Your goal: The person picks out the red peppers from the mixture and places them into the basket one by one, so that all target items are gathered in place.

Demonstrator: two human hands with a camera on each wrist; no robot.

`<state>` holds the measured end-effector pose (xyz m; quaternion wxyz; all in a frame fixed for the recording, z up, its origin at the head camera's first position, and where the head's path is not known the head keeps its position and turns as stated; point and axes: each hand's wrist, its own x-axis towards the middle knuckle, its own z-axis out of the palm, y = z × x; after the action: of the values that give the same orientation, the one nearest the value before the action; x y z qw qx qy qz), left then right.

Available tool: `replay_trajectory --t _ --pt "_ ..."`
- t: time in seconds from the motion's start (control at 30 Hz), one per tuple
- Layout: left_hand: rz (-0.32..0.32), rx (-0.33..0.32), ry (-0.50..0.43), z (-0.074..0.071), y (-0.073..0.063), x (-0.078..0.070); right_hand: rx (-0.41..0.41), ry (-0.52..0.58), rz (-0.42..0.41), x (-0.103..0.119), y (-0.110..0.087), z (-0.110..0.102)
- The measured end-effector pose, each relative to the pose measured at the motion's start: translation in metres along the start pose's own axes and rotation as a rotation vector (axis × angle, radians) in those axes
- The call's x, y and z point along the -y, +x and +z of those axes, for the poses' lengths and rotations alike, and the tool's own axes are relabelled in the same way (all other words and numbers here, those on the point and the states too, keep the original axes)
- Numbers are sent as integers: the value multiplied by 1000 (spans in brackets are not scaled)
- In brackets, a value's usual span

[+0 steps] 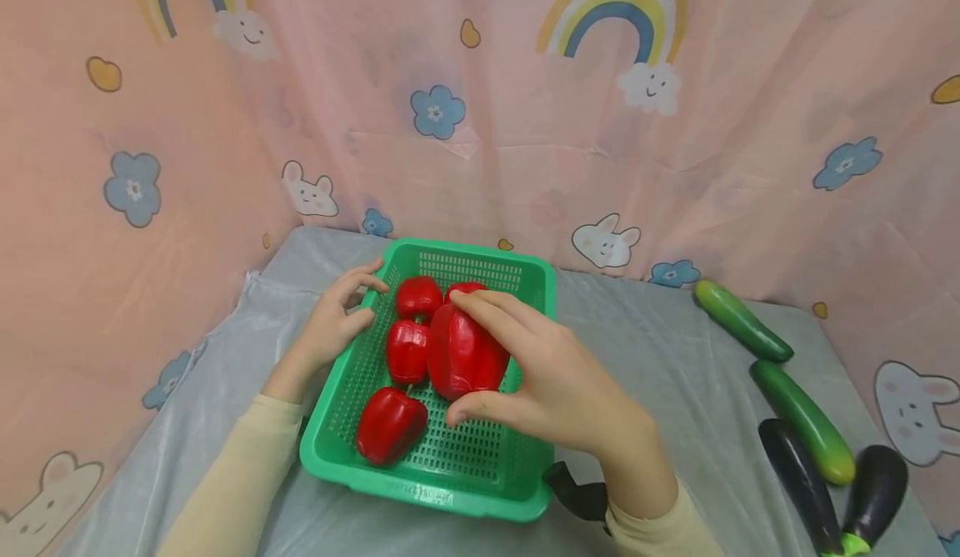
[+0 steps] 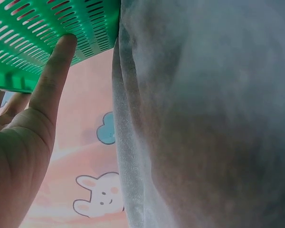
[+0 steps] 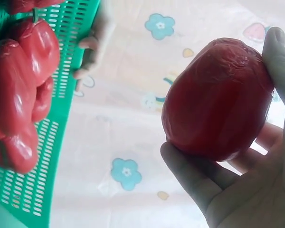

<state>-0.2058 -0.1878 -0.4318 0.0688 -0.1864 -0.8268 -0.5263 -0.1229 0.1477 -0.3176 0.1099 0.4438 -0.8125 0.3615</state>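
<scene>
My right hand (image 1: 551, 373) grips a large red bell pepper (image 1: 467, 353) between thumb and fingers, held up over the green basket (image 1: 352, 479). In the right wrist view this pepper (image 3: 218, 99) shows wrinkled skin at one end and hangs apart from the others. Several more red bell peppers lie in the basket, including one at the near left (image 1: 390, 426) and one at the back left (image 1: 418, 297). My left hand (image 1: 330, 319) holds the basket's left rim. The left wrist view has a straight digit (image 2: 52, 78) against the slotted basket wall (image 2: 38, 42), other fingers beyond the rim.
To the right on the grey cloth (image 1: 637, 332) lie two green cucumbers, one farther back (image 1: 742, 321) and one nearer (image 1: 802, 419), and two dark eggplants (image 1: 798, 482). A pink curtain (image 1: 510, 182) with rainbows and rabbits hangs behind. A black strap (image 1: 577, 494) overlaps the basket's near right corner.
</scene>
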Motion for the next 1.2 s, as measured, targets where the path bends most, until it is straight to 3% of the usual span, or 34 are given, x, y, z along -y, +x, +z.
replay_trajectory --t 0.43,0.7,0.9,1.2 --pt "3 -5 -7 0 1 4 62 154 203 -25 11 21" --pt "6 -5 -12 1 1 4 171 193 253 -43 15 34" --pt "11 -4 -13 2 1 3 265 192 325 -44 16 41" --pt "19 -6 -7 0 1 2 378 173 326 -46 18 49"
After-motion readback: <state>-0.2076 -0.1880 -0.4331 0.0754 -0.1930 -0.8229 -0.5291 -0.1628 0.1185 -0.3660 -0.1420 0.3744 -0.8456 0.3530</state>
